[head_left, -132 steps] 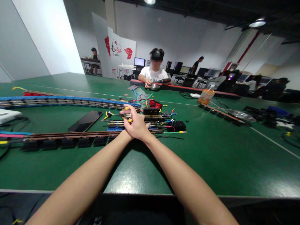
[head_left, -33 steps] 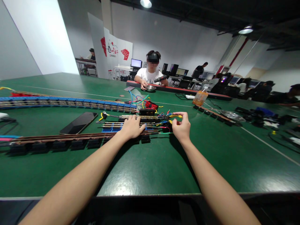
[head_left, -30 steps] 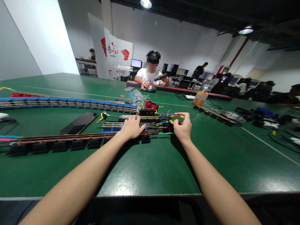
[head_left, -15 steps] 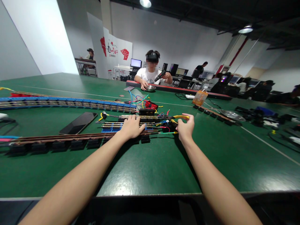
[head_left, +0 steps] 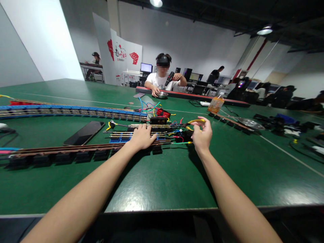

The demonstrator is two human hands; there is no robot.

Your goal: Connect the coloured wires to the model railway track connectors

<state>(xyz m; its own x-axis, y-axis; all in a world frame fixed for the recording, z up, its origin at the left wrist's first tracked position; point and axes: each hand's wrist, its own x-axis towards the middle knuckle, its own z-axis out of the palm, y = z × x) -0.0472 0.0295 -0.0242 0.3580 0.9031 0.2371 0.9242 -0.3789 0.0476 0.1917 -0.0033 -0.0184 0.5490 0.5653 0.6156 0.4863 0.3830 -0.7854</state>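
Workshop, seemingly: wired rails (head_left: 121,136), monitors (head_left: 146,68)

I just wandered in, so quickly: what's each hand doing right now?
Left hand: open, palm down on the rail strips.
Right hand: holding yellow-handled pliers, handles spread apart.

The left arm (head_left: 89,187) reaches from near left, and the right arm (head_left: 229,189) from near right. Both are bare. The left hand (head_left: 142,137) is palm down, fingers pointing far, a little apart, thumb out to the right. The right hand (head_left: 202,136) is curled, its fingers bent left. The 2 hands are apart.
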